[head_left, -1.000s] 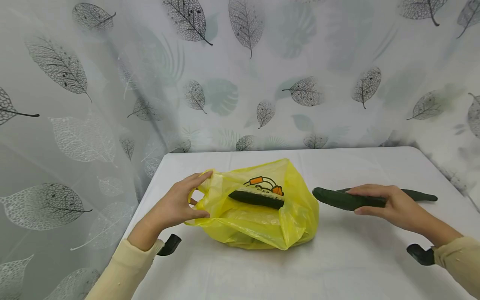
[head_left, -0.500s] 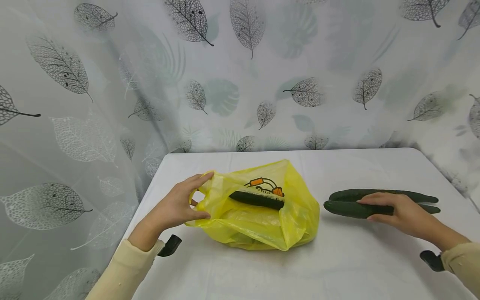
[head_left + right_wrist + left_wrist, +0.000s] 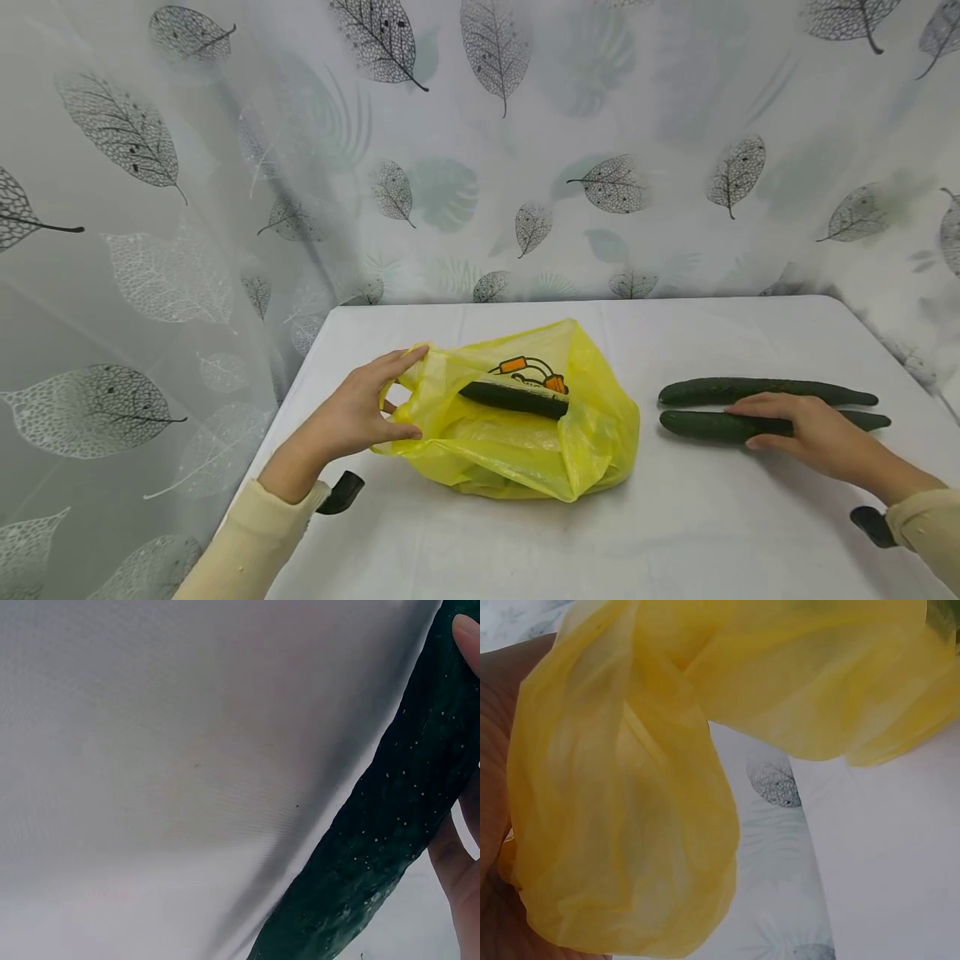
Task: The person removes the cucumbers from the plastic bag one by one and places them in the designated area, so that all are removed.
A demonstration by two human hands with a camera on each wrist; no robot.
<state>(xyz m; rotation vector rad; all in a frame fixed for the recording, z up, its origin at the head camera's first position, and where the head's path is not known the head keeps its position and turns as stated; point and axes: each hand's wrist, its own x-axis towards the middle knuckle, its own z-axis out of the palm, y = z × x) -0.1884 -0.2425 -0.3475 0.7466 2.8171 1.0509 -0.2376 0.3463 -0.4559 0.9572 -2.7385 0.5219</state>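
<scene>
A yellow plastic bag (image 3: 517, 458) stands on the table with its mouth toward me. Inside lies a dark green cucumber (image 3: 517, 398). At the left rim my left hand (image 3: 352, 412) holds the bag by its edge, thumb and fingers spread apart; in the left wrist view the yellow film (image 3: 622, 810) hides most of the fingers. Off to the right, my right hand (image 3: 813, 437) grips a cucumber (image 3: 701, 426) from above, thumb on the near side. Just behind it, a second cucumber (image 3: 720, 389) lies nearly parallel. The gripped cucumber (image 3: 367, 817) runs diagonally through the right wrist view.
A white cloth covers the table (image 3: 570, 550), whose far edge meets a leaf-patterned curtain (image 3: 465, 192). More of this curtain hangs along the left side. Dark curved pieces (image 3: 341, 493) stick out at both cuffs.
My right hand has moved right and down toward me with its cucumber, away from the bag. The cucumber behind is now fully uncovered. Left hand and bag stay put.
</scene>
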